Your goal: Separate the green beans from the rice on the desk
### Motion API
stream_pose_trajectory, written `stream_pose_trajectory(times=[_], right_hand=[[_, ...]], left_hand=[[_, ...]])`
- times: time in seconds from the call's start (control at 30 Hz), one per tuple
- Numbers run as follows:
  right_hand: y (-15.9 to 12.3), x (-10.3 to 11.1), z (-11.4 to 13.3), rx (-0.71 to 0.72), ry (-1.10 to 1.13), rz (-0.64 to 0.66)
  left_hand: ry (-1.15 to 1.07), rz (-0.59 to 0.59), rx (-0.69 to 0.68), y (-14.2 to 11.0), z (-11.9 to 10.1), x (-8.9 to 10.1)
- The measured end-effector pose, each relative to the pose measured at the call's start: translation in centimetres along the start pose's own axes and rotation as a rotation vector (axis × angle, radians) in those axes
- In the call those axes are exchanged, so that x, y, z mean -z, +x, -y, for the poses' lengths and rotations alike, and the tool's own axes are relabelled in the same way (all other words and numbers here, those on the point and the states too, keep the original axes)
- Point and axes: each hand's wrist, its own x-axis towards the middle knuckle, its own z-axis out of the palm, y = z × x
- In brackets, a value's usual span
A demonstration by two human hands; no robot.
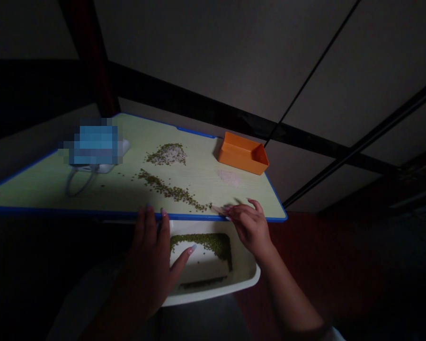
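My right hand [251, 225] is at the table's front edge, fingers pinched on a thin, pale, flat stick [218, 210]. Its tip touches or nearly touches the end of a line of green beans [175, 192], which look like mung beans. My left hand [154, 255] is open, its fingertips near the table's blue edge and its thumb out over a white basin [248, 279]. Below the table edge, this basin holds a band of green beans [213, 241] along its far side. Farther back lies a pile of white grains mixed with green beans [168, 154].
An orange rectangular box [243, 158] stands at the table's back right. In front of it is a small patch of white grains [229, 177]. A blurred-out blue item [94, 144] with a white cable [69, 184] is at the left. Panelled doors [234, 57] rise behind the table [199, 142].
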Motion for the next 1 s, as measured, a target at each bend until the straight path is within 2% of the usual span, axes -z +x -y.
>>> stream_pose_trajectory(times=[0.23,0.6,0.8,1.0], right_hand=[[0.1,-0.2,-0.3,-0.021,0.003,0.032],[1.4,-0.3,-0.7,-0.137,-0.003,0.105],[2.9,-0.8,-2.5,-0.141,-0.047,0.161],[4.0,-2.1,-4.6,-0.205,-0.106,0.148]], left_hand=[[0.021,-0.013,-0.012,-0.1,0.1,-0.2],[0.027,0.001,-0.012,-0.1,0.1,-0.1],[0.006,-0.018,-0.020,-0.1,0.1,-0.3],[0.023,0.000,-0.008,-0.2,0.2,-0.4]])
